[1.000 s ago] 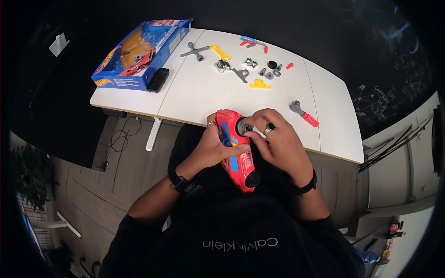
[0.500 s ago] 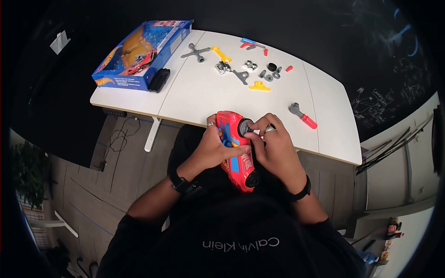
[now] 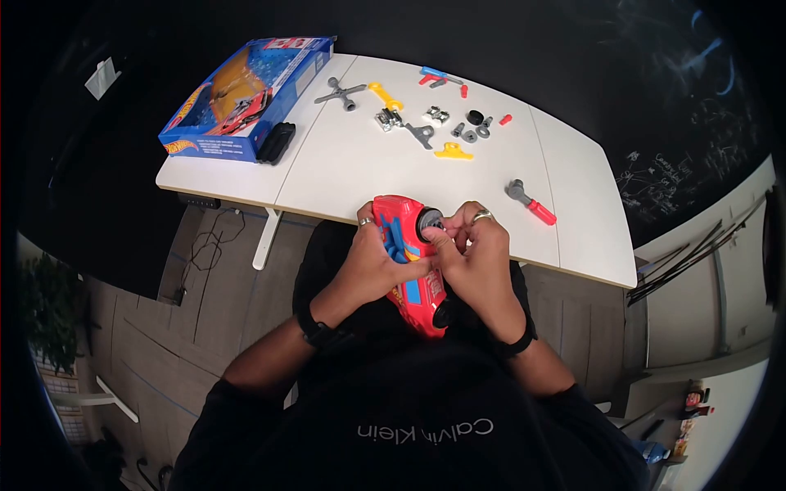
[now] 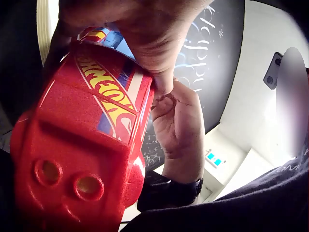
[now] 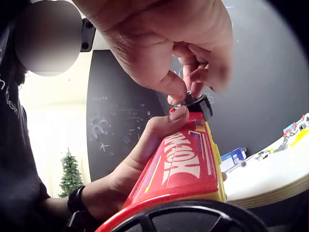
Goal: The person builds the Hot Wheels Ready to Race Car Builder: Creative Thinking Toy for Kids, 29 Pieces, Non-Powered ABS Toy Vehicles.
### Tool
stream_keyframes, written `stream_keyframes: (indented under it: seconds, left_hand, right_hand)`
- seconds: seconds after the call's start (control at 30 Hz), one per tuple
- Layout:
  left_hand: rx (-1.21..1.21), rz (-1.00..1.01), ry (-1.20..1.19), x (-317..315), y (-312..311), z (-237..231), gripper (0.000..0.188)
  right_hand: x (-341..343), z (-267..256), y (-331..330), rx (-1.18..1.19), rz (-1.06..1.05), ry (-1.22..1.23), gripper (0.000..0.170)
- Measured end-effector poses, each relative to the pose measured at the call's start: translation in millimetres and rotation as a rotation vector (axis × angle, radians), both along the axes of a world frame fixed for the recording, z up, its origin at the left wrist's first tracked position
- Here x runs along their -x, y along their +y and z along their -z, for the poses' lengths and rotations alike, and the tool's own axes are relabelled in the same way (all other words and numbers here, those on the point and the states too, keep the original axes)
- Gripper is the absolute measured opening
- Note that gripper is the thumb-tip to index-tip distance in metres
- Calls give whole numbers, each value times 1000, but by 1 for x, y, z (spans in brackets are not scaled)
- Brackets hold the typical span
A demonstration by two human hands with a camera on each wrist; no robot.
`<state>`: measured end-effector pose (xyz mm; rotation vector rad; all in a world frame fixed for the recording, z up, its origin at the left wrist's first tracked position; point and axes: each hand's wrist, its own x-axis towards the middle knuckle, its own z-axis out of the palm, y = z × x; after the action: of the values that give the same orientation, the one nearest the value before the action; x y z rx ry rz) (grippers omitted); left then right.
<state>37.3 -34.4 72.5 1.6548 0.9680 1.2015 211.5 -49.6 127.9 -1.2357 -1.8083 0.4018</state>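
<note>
In the head view a red toy car [image 3: 426, 307] with blue trim is held over the lap, tilted on its side. The left hand [image 3: 364, 272] grips its body, thumb across the side. At the upper black wheel [image 3: 424, 216], the right hand's [image 3: 481, 266] thumb and finger pinch the grey centre, partly hiding it. The left wrist view shows the car's red end [image 4: 67, 150] close up under the left hand [image 4: 145, 31]. In the right wrist view the right hand's fingertips [image 5: 181, 94] meet at the wheel [image 5: 207, 108], beside the left thumb.
On the white table [image 3: 352, 168] are a blue box [image 3: 214, 146], a grey cross-shaped tool [image 3: 339, 93], yellow parts [image 3: 454, 150], silver parts [image 3: 389, 120], grey bolts [image 3: 468, 135] and a red-handled tool [image 3: 540, 211]. The table's front edge runs just beyond the hands.
The right hand has turned at the wheel, its fingers now more bunched and its wrist further left. The left hand keeps its grip on the car, which sits slightly further left in view.
</note>
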Motion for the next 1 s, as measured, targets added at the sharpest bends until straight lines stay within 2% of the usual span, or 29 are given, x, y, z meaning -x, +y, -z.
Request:
stream_keyframes:
  seconds: [0.07, 0.17, 0.27, 0.3, 0.37, 0.47, 0.53, 0.57, 0.67, 0.7, 0.73, 0.77, 0.83, 0.87, 0.9, 0.93, 0.97, 1.0]
  left_hand:
    - [-19, 2, -1, 0, -2, -3, 50]
    - [37, 8, -10, -1, -4, -7, 48]
    - [-67, -68, 50, 0, -7, -8, 47]
    - [-20, -55, 18, 1, -8, -8, 47]
    - [27, -50, -11, 5, -10, -7, 47]
    - [-23, -94, -30, 10, -14, 2, 54]
    - [65, -68, -186, 17, -15, 12, 75]
    - [65, -90, -184, 19, -17, 14, 75]
    - [53, -75, -337, 29, -22, 22, 104]
    - [46, -95, -338, 34, -23, 27, 104]
    - [11, -108, -420, 37, -23, 31, 105]
    - [-24, -118, -501, 40, -24, 34, 106]
    - [-30, -100, -526, 53, -28, 36, 108]
    - [-9, -33, -622, 58, -32, 30, 106]
    - [13, 38, -717, 62, -35, 26, 105]
    - [6, 76, -744, 65, -36, 28, 97]
    - [2, 72, -739, 67, -37, 28, 97]
    - [22, 111, -734, 68, -37, 28, 96]
  right_hand:
    - [0, 0, -1, 124, 32, 97, 26]
    - [-1, 6, 2, 162, 16, 182, 26]
    - [2, 7, 2, 173, 0, 241, 27]
    - [3, 6, 1, 173, -1, 242, 27]
    - [7, 3, -1, -24, -52, 142, 26]
    - [11, -7, -5, 17, -117, 86, 24]
    - [11, -15, -8, 49, -149, 77, 24]
    - [11, -18, -7, 77, -173, 62, 25]
    - [10, -12, 3, 63, -228, 80, 25]
    - [8, -5, 9, 63, -253, 88, 23]
    - [-1, 1, 15, 247, -351, 7, 36]
    - [-3, 13, 20, 242, -369, 4, 36]
    - [-4, 40, 28, 537, -678, 17, 55]
    - [-1, 47, 33, 761, -863, 79, 69]
    - [2, 52, 33, 759, -871, 78, 69]
    - [5, 56, 32, 832, -919, 193, 68]
    - [9, 59, 31, 904, -965, 309, 67]
    - [12, 64, 32, 924, -965, 327, 64]
